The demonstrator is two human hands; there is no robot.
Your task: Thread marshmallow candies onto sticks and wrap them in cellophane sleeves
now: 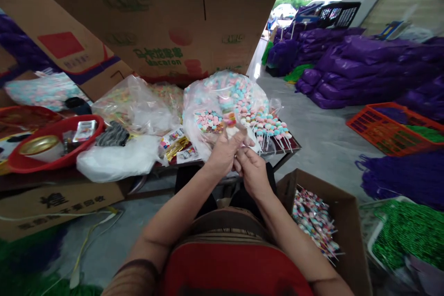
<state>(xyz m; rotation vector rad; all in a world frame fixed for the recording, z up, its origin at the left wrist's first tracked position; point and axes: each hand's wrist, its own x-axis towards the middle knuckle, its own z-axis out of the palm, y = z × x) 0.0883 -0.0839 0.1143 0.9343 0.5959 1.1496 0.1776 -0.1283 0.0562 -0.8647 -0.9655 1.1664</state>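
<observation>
Both my hands meet above the near edge of the table. My left hand (pixel 225 153) is closed around a candy stick (pixel 229 119), its pastel top standing up in what looks like a clear wrapper. Just below, my right hand (pixel 252 167) pinches at the stick's lower end; the fingers hide the exact grip. Beyond them lies a big clear bag (pixel 239 85) of pink, blue and white candies. To the right, several candy sticks (pixel 272 126) lie in rows with their white sticks toward me. Gold twist ties (pixel 177 148) lie left of my hands.
An open carton (pixel 352 236) of wrapped candy sticks stands at my lower right. On the left are a red basin (pixel 69 159) and a white plastic bag (pixel 118 159). A large cardboard box (pixel 156 14) rises behind the table. Purple sacks (pixel 360 67) and an orange crate (pixel 381 136) stand right.
</observation>
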